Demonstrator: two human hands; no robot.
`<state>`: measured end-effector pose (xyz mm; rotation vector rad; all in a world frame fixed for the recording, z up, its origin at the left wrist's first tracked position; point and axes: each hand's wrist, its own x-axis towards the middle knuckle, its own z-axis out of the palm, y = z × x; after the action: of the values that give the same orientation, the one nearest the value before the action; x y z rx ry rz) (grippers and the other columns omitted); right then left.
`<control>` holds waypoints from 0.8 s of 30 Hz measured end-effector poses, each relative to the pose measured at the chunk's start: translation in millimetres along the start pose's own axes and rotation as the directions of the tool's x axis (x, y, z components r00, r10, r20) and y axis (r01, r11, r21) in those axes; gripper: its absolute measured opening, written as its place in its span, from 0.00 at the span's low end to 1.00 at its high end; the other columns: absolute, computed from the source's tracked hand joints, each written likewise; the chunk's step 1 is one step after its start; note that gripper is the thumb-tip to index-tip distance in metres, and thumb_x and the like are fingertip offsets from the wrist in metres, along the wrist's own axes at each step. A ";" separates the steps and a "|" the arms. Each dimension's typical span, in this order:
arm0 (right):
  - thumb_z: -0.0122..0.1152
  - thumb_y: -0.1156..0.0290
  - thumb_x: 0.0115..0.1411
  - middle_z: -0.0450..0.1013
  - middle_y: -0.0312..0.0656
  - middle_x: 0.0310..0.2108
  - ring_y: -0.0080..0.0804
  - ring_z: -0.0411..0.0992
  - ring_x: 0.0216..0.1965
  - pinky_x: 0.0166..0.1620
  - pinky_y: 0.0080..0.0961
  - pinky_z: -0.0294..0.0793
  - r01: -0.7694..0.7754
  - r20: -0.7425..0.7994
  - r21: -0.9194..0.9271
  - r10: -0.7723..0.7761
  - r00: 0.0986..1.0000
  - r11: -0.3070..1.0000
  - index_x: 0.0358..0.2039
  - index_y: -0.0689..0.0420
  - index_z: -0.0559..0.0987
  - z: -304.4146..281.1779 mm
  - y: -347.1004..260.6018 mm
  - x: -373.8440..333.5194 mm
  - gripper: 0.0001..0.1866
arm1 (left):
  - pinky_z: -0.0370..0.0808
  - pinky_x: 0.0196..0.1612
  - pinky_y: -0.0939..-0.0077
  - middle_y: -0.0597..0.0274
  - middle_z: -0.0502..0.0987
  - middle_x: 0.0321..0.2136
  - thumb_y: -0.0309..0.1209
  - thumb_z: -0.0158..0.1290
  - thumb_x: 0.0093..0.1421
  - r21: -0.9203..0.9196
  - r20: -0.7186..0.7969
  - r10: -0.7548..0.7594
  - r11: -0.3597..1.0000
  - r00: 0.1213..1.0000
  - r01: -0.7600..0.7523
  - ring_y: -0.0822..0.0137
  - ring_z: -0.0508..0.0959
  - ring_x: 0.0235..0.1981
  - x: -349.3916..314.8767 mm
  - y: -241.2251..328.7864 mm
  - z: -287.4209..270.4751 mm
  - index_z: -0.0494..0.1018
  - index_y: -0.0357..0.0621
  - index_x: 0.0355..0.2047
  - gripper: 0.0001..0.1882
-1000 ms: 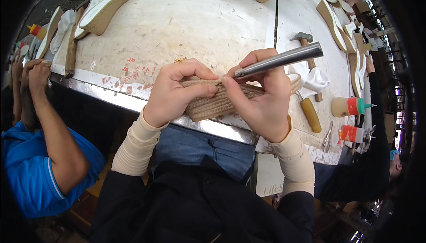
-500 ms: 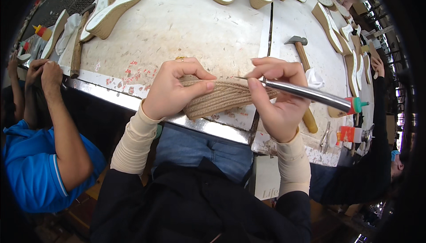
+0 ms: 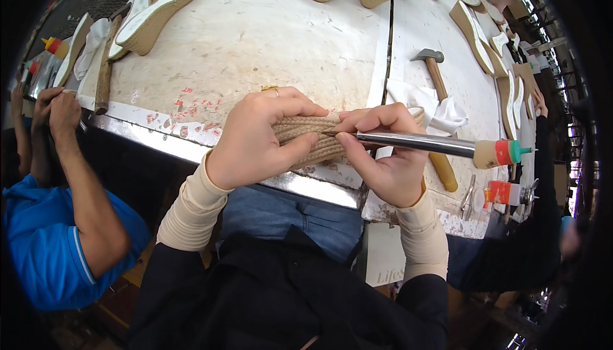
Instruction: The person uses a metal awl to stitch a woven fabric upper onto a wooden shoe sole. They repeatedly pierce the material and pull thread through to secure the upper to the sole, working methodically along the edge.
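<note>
A rope-wrapped wedge sole (image 3: 297, 126) in braided tan cord lies across the front of my body, over the table's edge. My left hand (image 3: 258, 136) grips its left end, with the thumb on the cord and the fingers over the far side. In a pinch, my right hand (image 3: 389, 152) holds a shiny steel awl (image 3: 415, 140) like a pen. Its thin tip meets the cord close to my left thumb. My right fingers also rest against the sole and hide part of it, including much of its right end.
A hammer (image 3: 436, 72) and white cloth (image 3: 440, 110) lie right of my hands, near a green-tipped glue bottle (image 3: 501, 152) and tweezers (image 3: 468, 198). Wedge soles (image 3: 166, 11) sit at the far left, others along the back and right. A co-worker in blue (image 3: 83, 235) sits left.
The awl's tip has moved down and left onto the cord, and its handle is more level. Both hands have come closer together, and the sole has tilted, showing its white edge at right.
</note>
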<state>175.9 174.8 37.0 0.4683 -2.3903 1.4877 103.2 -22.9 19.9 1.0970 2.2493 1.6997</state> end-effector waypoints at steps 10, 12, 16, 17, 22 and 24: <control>0.65 0.87 0.53 0.79 0.49 0.32 0.32 0.79 0.39 0.43 0.25 0.78 0.040 -0.006 -0.038 -0.041 0.999 0.998 0.34 0.60 0.67 -1.3 3.2 -0.5 0.16 | 0.73 0.32 0.75 0.57 0.79 0.27 0.25 0.57 0.53 -0.010 -0.059 -0.024 1.000 0.998 0.024 0.63 0.80 0.27 -1.5 -6.5 3.7 0.80 0.38 0.34 0.09; 0.65 0.87 0.53 0.78 0.49 0.32 0.32 0.79 0.39 0.43 0.25 0.77 0.054 0.000 -0.028 -0.054 0.999 0.998 0.34 0.60 0.67 -1.6 3.1 -0.2 0.16 | 0.74 0.32 0.76 0.57 0.79 0.27 0.26 0.57 0.52 -0.025 -0.055 -0.026 0.999 0.998 0.025 0.63 0.80 0.27 -1.8 -5.7 2.6 0.80 0.38 0.34 0.09; 0.64 0.87 0.52 0.78 0.49 0.31 0.33 0.79 0.38 0.44 0.26 0.77 0.076 0.032 -0.069 -0.073 0.997 0.995 0.34 0.60 0.66 -2.4 3.9 1.1 0.16 | 0.73 0.40 0.76 0.56 0.79 0.30 0.19 0.56 0.50 -0.034 0.019 -0.048 0.998 0.999 0.049 0.67 0.78 0.34 -4.2 -2.9 -1.3 0.80 0.34 0.38 0.13; 0.64 0.87 0.52 0.78 0.49 0.31 0.33 0.79 0.38 0.44 0.26 0.77 0.074 0.031 -0.077 -0.071 0.997 0.994 0.34 0.60 0.66 -2.2 4.1 1.2 0.16 | 0.73 0.40 0.76 0.56 0.79 0.30 0.19 0.56 0.50 -0.038 0.014 -0.059 0.997 0.998 0.060 0.67 0.78 0.34 -4.2 -2.4 -0.4 0.80 0.34 0.38 0.13; 0.65 0.86 0.53 0.78 0.48 0.32 0.27 0.77 0.36 0.41 0.22 0.77 0.049 0.011 -0.071 -0.048 0.999 0.996 0.35 0.60 0.67 0.2 2.8 1.2 0.16 | 0.73 0.40 0.76 0.56 0.79 0.31 0.18 0.56 0.49 -0.015 0.007 -0.086 0.996 0.996 0.086 0.68 0.78 0.34 -3.7 -0.8 0.9 0.80 0.33 0.38 0.13; 0.66 0.84 0.52 0.78 0.46 0.30 0.25 0.76 0.32 0.37 0.20 0.75 0.015 -0.052 -0.053 -0.018 0.998 0.998 0.33 0.60 0.69 3.5 1.8 1.4 0.14 | 0.73 0.40 0.77 0.56 0.79 0.31 0.18 0.56 0.50 -0.040 0.006 -0.112 0.993 0.994 0.112 0.68 0.78 0.34 -4.0 0.1 1.6 0.79 0.33 0.38 0.13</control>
<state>173.7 172.3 34.7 0.4309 -2.3725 1.4088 107.0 -24.0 18.2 0.9459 2.2192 1.6889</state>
